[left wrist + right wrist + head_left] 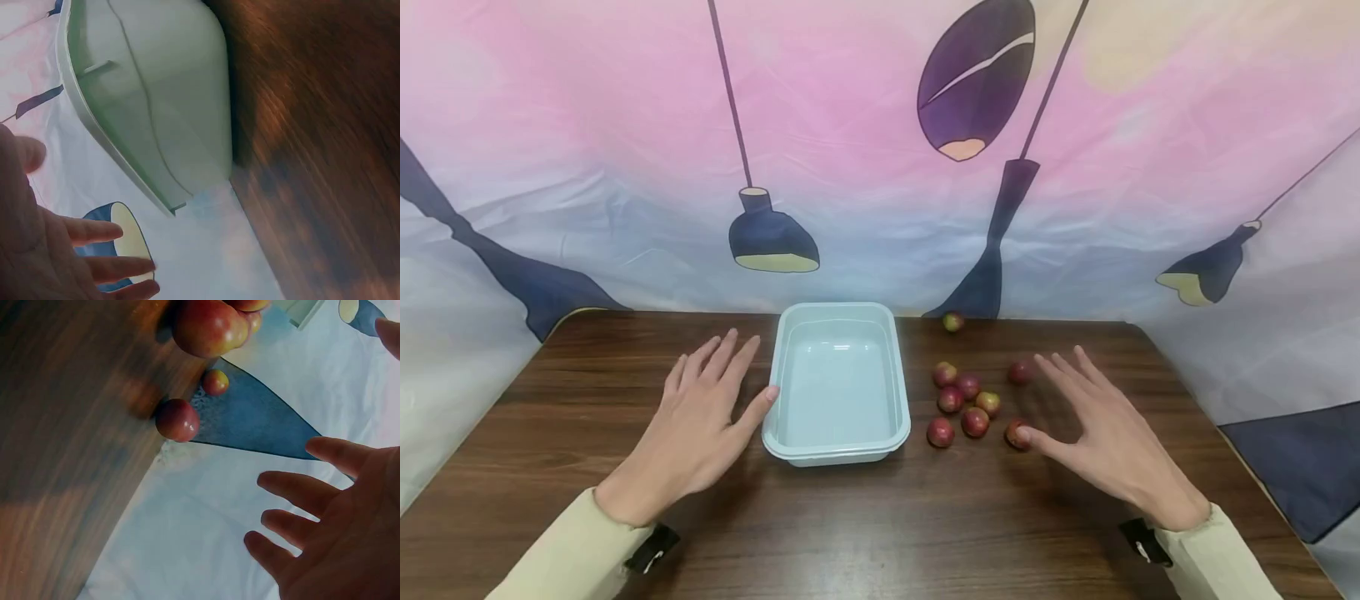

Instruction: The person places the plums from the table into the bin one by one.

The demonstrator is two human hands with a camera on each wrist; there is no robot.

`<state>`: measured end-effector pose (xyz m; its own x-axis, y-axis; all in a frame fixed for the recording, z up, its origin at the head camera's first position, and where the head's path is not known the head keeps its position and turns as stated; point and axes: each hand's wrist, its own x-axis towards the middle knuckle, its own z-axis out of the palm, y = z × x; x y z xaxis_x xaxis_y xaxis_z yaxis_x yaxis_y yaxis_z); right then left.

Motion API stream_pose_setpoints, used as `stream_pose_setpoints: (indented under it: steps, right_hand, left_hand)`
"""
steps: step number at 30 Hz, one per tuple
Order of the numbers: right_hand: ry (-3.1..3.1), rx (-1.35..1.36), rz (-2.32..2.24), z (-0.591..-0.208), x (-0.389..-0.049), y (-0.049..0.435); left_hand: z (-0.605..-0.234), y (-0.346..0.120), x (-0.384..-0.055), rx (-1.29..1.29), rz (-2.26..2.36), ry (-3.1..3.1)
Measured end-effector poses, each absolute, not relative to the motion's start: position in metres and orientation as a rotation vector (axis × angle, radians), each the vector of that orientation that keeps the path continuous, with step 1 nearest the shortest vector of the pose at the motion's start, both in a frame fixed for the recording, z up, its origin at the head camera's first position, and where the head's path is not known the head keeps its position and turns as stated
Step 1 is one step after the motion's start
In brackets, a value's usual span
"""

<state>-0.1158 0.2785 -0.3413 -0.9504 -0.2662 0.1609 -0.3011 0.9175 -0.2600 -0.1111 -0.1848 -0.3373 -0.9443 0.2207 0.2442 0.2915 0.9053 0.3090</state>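
A pale blue plastic tub (837,392) stands on the table, with only its bare inside showing. My left hand (700,425) hovers at the tub's left side, fingers spread; whether the thumb touches the rim I cannot tell. In the left wrist view the tub's outer wall (181,81) shows beyond the fingers. To the right of the tub lie several red and yellow plums (975,422). My right hand (1108,437) is spread above the table beside them, holding nothing. Its thumb overlaps one plum (1017,434) in the head view. Another plum (177,420) shows in the right wrist view.
The dark wooden tabletop (865,533) reaches back to a hanging cloth (865,167) printed with lamps. One plum (952,322) sits apart near the table's back edge. A second lone plum (1019,372) lies near the right fingertips.
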Motion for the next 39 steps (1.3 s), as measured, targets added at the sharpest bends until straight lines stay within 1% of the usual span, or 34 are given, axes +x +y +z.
stream_pose_setpoints:
  steps: [4,12,16,31,39]
  right_hand:
    - [-2.942,0.424,0.453,-0.346,-0.117,0.276]
    - [-2.966,0.459,0.481,-0.356,-0.121,0.275]
    - [-2.975,0.492,0.487,-0.361,-0.122,0.275]
    - [-2.992,0.625,0.464,-0.372,-0.127,0.276]
    - [-2.977,0.673,0.423,-0.371,-0.129,0.274]
  left_hand:
    - [-0.337,-0.184,-0.117,-0.368,-0.699,-2.876]
    - [-0.339,-0.181,-0.134,-0.207,-1.325,-2.962]
    - [-0.343,-0.179,-0.140,-0.172,-1.585,-2.936]
    - [-0.344,-0.184,-0.148,-0.078,-2.011,-2.781]
    - [-0.344,-0.186,-0.148,-0.071,-2.085,-2.756]
